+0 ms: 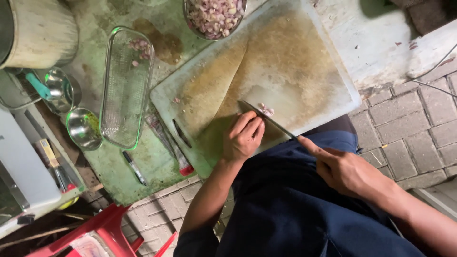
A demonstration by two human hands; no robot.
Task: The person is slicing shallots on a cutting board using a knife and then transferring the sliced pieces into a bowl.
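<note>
A large white, stained cutting board (285, 57) lies on a green worn tabletop. My right hand (345, 169) grips the handle of a long knife (269, 119), forefinger stretched along its spine, the blade flat across the board's near edge. A few chopped shallot pieces (266, 111) lie by the blade's tip. My left hand (243, 135) rests on the board just beside the blade, fingers curled, touching the knife's side. A metal bowl (214, 18) full of chopped shallots stands at the board's far edge.
A wire mesh basket (124, 85) with a few shallot bits lies left of the board. Two small metal bowls (83, 127) and a large pale pot (40, 31) stand at the left. A black marker (134, 167) lies near the table edge. Red plastic stool (102, 233) below; brick paving at right.
</note>
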